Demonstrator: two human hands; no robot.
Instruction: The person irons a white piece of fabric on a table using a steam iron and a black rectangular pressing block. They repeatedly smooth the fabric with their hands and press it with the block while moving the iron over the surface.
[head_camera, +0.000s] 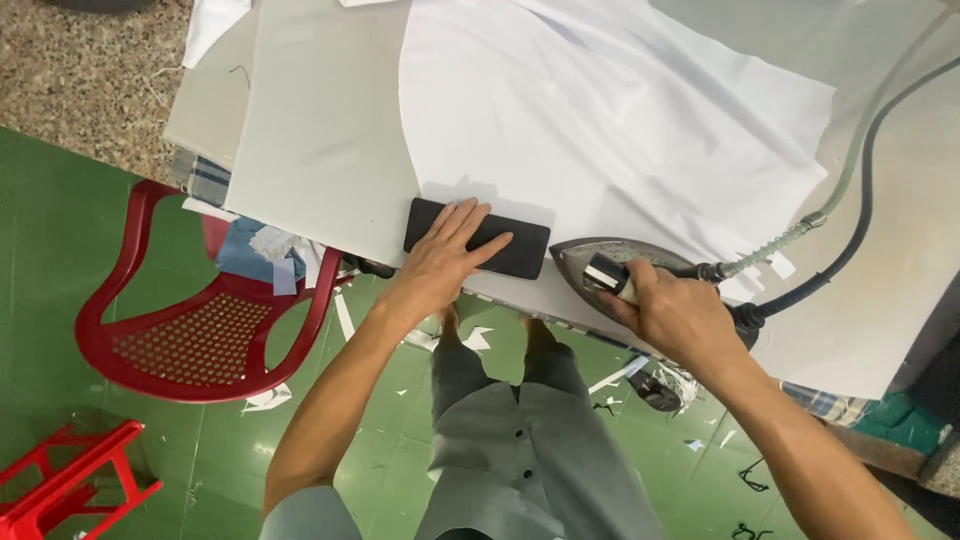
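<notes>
our left hand (440, 262) lies flat, grip wide, on a black block (478, 238) over white cloth (620, 120). our right hand's (680, 315) grip holds an iron (610, 268) on the tabletop (320, 140).

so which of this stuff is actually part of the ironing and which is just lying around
In use:
- steam iron, gripped by the right hand
- black flat block, pressed by the left hand
- white fabric on the padded table
- hoses feeding the iron

Lying about:
- red plastic chair
- red stool
- fabric scraps on the green floor
</notes>
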